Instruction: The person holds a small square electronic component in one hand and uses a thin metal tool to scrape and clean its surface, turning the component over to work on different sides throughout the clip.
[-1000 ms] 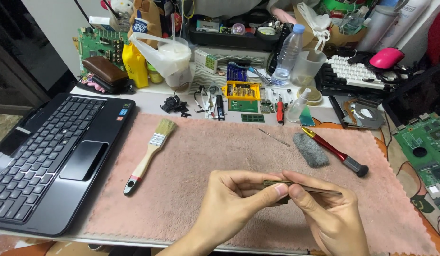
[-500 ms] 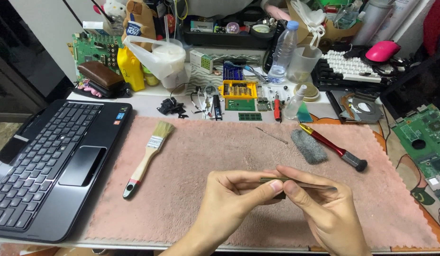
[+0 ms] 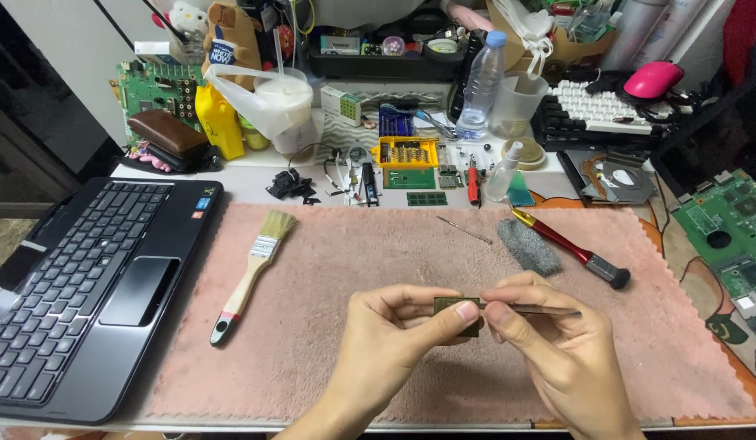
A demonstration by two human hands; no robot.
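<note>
Bright, even light falls from overhead, leaving only soft shadows under the hands and beside the brush (image 3: pixel 249 273). The pink mat (image 3: pixel 378 253) shows sharp and free of glare. Far left background is dark; edges bow slightly.

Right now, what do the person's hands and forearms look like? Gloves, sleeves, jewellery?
Both bare: the left hand and the right hand wear no gloves, rings or watch that show. No sleeves reach the visible forearms, which enter from the bottom edge. Fingernails are short and unpainted. No cables or markings on them.
</note>
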